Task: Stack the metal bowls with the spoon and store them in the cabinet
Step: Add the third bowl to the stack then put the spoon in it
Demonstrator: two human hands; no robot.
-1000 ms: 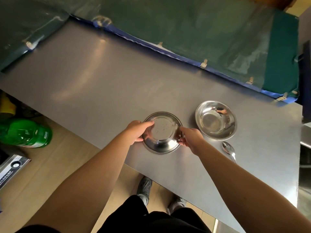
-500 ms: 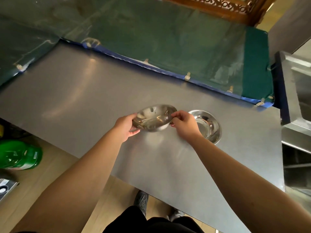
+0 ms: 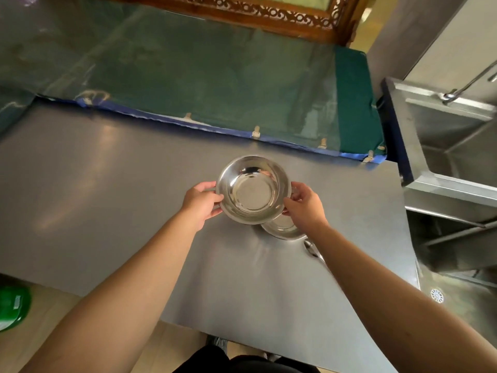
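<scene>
I hold a shiny metal bowl open side up above the grey table. My left hand grips its left rim and my right hand grips its right rim. A second metal bowl rests on the table just below and to the right, mostly hidden under the held bowl and my right hand. A metal spoon lies on the table beside my right forearm, its handle hidden by the arm.
A green cloth under plastic sheet runs along the table's far edge. A steel sink unit stands to the right. A green bottle lies on the floor at the left.
The bowl was face down on the table, then lifted and turned. It now faces up and has moved right, over the second bowl.
</scene>
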